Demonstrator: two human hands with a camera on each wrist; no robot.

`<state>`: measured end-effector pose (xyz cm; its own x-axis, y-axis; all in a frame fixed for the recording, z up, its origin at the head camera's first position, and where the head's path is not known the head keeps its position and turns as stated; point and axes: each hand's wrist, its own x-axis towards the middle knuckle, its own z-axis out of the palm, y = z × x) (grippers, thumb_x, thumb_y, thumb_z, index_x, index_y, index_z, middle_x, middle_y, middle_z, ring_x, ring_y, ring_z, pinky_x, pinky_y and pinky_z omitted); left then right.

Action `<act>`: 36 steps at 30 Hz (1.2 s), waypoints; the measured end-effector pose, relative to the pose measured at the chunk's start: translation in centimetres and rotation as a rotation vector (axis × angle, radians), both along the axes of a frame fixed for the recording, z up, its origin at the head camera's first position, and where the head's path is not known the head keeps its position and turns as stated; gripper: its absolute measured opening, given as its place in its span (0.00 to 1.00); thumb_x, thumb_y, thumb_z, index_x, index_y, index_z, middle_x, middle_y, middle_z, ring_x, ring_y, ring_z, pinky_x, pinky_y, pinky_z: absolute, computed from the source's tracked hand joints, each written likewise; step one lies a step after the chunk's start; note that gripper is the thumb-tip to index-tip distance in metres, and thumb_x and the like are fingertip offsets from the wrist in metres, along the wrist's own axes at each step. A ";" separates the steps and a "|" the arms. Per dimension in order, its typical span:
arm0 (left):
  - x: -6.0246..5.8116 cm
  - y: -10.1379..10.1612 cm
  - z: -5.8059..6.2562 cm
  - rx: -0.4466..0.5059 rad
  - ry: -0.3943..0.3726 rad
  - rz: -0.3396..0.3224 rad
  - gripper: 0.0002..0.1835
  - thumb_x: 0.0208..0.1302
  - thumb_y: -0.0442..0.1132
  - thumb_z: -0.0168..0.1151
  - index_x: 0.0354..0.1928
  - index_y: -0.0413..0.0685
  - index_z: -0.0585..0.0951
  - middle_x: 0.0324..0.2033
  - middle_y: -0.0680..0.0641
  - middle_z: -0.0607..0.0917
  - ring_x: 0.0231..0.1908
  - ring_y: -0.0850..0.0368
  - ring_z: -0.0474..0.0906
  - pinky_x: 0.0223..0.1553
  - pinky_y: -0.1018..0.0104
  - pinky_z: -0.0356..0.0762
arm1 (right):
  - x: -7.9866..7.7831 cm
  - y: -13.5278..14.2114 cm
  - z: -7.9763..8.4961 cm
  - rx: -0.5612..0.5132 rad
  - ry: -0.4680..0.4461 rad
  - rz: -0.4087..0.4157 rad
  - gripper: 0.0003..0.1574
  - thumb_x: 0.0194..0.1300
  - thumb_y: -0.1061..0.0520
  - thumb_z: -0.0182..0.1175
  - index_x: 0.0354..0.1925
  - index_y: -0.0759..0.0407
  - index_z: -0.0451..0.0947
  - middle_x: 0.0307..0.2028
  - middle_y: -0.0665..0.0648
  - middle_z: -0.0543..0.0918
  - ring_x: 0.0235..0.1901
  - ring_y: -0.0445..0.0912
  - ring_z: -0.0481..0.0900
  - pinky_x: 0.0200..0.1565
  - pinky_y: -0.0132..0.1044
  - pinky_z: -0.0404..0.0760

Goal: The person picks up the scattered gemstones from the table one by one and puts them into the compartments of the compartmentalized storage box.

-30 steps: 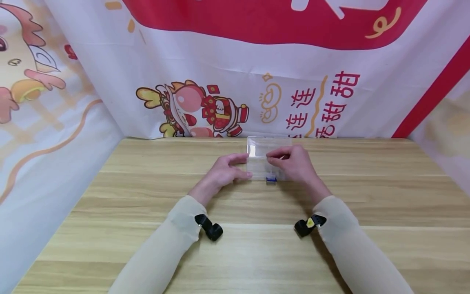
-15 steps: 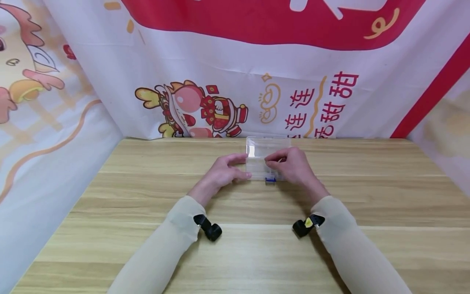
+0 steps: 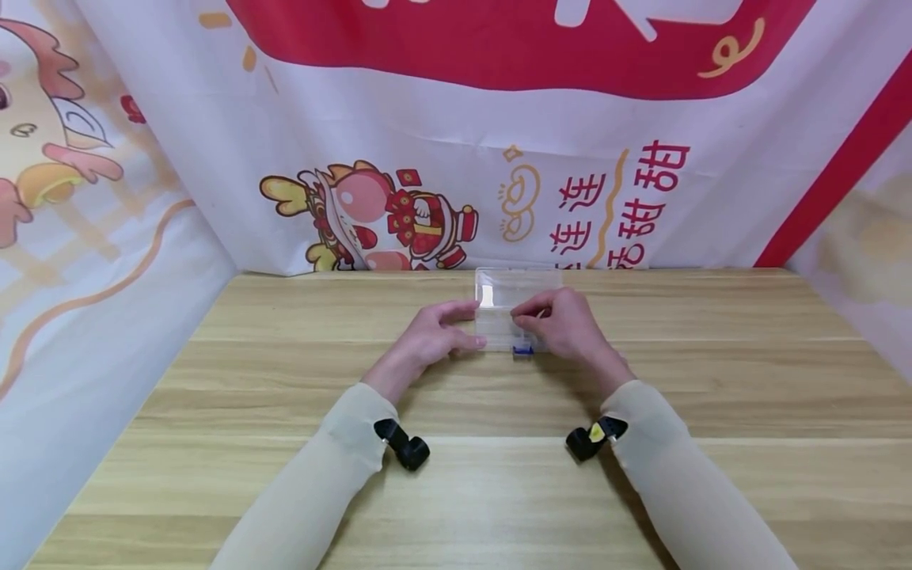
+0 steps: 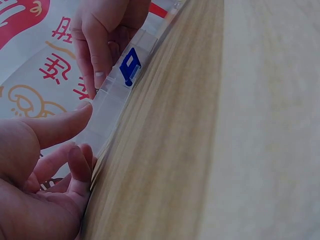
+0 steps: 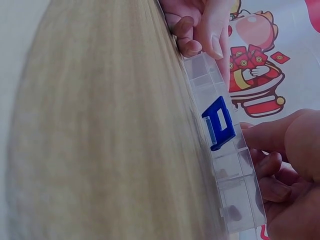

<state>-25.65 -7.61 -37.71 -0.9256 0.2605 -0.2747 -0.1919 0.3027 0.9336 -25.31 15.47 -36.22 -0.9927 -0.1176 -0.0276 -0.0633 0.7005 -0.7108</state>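
A clear plastic compartment box (image 3: 492,322) with a blue latch (image 5: 218,123) on its front sits on the table, its clear lid (image 3: 502,286) folded back toward the wall. My left hand (image 3: 431,332) grips the box's left end, thumb at the front corner and index finger farther back along the side. Over the middle compartments, my right hand (image 3: 566,323) has its thumb and index finger pinched together on a tiny dark piece (image 4: 96,91), mostly hidden by the fingertips. Small dark bits (image 5: 233,213) show through the right-hand compartments.
The wood-grain table (image 3: 456,507) runs back to a white cloth wall (image 3: 399,103) with red prints, close behind the box. More printed cloth (image 3: 107,317) closes off the left side. Black wrist cameras (image 3: 412,453) stick out from both sleeves.
My right hand shifts very slightly left over the box, fingers still pinched. The left hand stays at the box's left end, and the box stays in place.
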 end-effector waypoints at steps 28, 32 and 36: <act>0.1 0.0 0.0 0.015 0.010 -0.003 0.37 0.61 0.37 0.78 0.72 0.62 0.78 0.71 0.50 0.79 0.45 0.55 0.81 0.42 0.67 0.79 | 0.0 0.2 0.0 0.005 -0.028 0.008 0.10 0.75 0.56 0.66 0.50 0.52 0.91 0.47 0.56 0.89 0.43 0.51 0.79 0.41 0.39 0.79; 0.1 0.0 -0.1 0.019 0.009 -0.001 0.37 0.61 0.36 0.78 0.72 0.61 0.78 0.71 0.50 0.79 0.44 0.55 0.80 0.41 0.68 0.79 | 0.0 0.2 -0.1 0.002 -0.023 0.014 0.10 0.75 0.56 0.66 0.50 0.52 0.91 0.47 0.56 0.89 0.43 0.50 0.79 0.40 0.38 0.79; 0.2 -0.1 0.0 0.021 0.008 0.004 0.37 0.61 0.36 0.78 0.72 0.61 0.78 0.71 0.50 0.80 0.44 0.55 0.80 0.41 0.68 0.78 | 0.0 0.2 -0.1 -0.001 -0.016 0.015 0.10 0.75 0.57 0.66 0.50 0.52 0.91 0.46 0.56 0.89 0.42 0.50 0.79 0.40 0.38 0.80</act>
